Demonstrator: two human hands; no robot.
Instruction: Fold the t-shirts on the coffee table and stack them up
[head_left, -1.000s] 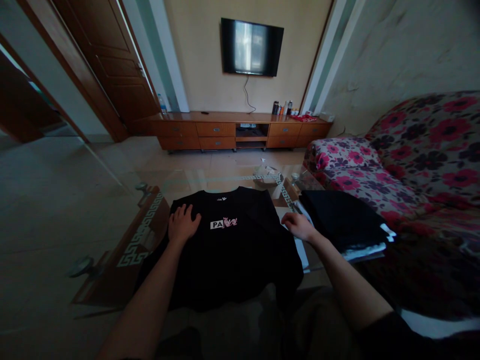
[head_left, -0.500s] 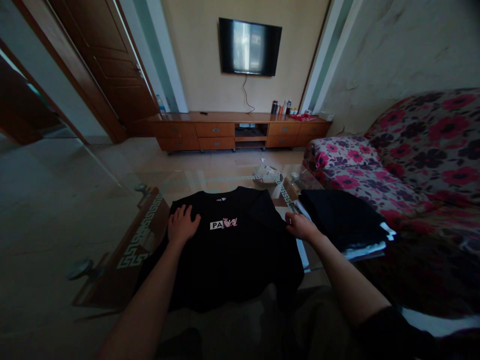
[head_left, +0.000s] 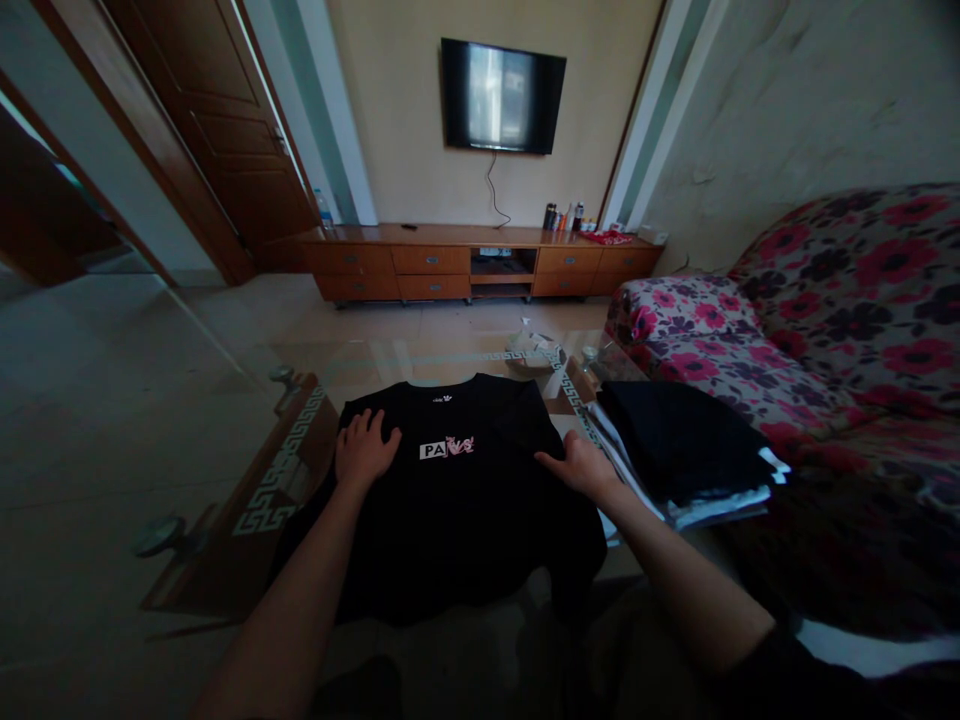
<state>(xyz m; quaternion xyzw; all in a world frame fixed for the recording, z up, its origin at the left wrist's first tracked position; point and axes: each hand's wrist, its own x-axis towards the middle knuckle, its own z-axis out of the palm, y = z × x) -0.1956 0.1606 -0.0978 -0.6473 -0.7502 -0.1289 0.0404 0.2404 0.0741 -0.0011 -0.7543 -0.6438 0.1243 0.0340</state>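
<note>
R hand point(head_left: 585, 467) shifted left to black shirt point(head_left: 472, 520), lower ctr. frame, grip unclear; L hand point(head_left: 365, 450) lay open, prob. pinning it.

The person's left hand point(head_left: 366, 450) rests palm down, fingers loosely spread, thumb angled inward. The right hand point(head_left: 585, 466) turns inward, thumb extended, fingers partly curled; whether they grip is unclear. The left forearm point(head_left: 300, 590) and right forearm point(head_left: 679, 565), both bare, reach forward, slanting toward each other.
</note>
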